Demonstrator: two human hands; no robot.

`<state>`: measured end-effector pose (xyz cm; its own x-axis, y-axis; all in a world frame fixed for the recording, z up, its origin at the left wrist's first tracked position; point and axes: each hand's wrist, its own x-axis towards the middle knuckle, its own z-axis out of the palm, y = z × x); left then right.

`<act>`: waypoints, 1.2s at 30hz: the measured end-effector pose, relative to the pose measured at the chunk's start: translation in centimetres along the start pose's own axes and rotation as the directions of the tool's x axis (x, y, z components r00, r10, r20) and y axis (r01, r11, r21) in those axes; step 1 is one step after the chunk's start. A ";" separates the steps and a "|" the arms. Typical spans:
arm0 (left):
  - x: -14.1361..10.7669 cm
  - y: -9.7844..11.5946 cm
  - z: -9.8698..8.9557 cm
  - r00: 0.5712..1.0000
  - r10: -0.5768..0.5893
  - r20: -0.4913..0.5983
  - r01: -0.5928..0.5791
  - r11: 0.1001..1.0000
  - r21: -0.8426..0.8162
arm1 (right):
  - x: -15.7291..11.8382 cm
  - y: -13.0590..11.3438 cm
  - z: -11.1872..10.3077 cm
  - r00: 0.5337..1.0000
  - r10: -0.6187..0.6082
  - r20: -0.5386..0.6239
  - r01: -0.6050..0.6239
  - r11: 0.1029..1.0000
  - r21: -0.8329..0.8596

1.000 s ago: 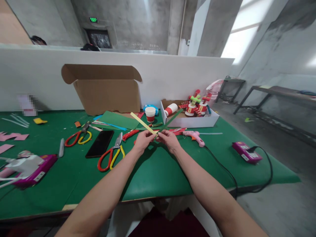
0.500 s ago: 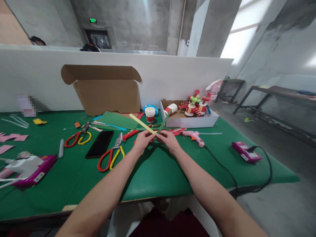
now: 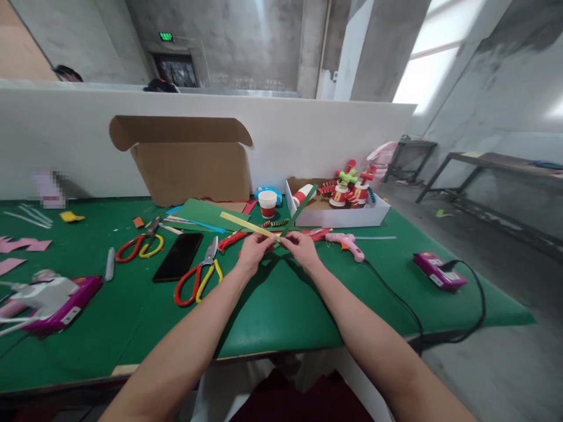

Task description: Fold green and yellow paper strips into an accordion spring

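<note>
Over the middle of the green table, my left hand (image 3: 255, 252) pinches a yellow paper strip (image 3: 241, 223) that points up and to the left. My right hand (image 3: 301, 249) is closed on a green paper strip (image 3: 302, 208), which slants up to the right. The two strips meet between my fingertips, where the exact join is too small to make out. Just beyond my hands stands a red and white paper cup (image 3: 267, 204). Scissors with red and yellow handles (image 3: 199, 278) lie left of my left forearm.
A white box (image 3: 343, 218) with cup figures stands behind right. The pink glue gun (image 3: 349, 243) trails a black cord across the green table (image 3: 281, 328). Leftward lie a black phone (image 3: 178, 258), more scissors (image 3: 139, 245) and a purple power strip (image 3: 65, 310). An open cardboard box (image 3: 193, 170) stands behind.
The yellow strip's free end has swung down and left. The green strip's free end has shifted up and right. Both hands have stayed almost in place.
</note>
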<state>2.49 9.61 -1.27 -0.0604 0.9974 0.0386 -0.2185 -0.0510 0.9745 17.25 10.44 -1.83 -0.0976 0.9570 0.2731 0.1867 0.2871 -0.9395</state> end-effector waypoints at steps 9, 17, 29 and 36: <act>0.4 1.0 -0.9 0.999 0.030 0.014 -0.030 0.999 -0.042 | 0.2 -0.1 -0.6 1.000 -0.006 0.027 0.006 1.000 -0.006; 0.6 1.3 -1.2 0.999 0.045 -0.024 -0.046 0.999 -0.022 | 0.4 -0.4 -1.3 0.998 0.005 0.066 -0.006 1.000 0.013; 1.8 3.5 -3.1 0.964 0.111 -0.242 -0.174 0.951 -0.255 | 0.8 -0.3 -2.4 1.000 0.010 0.022 -0.010 1.000 -0.025; 2.3 4.3 -4.2 0.938 0.098 -0.333 -0.203 0.932 -0.299 | 0.7 -0.4 -2.4 1.000 0.001 0.027 0.000 1.000 -0.022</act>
<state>-2.72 11.49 2.08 -0.4020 0.9138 0.0582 -0.4827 -0.2655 0.8346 19.43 11.11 -0.72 -0.1236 0.9559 0.2664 0.2082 0.2875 -0.9349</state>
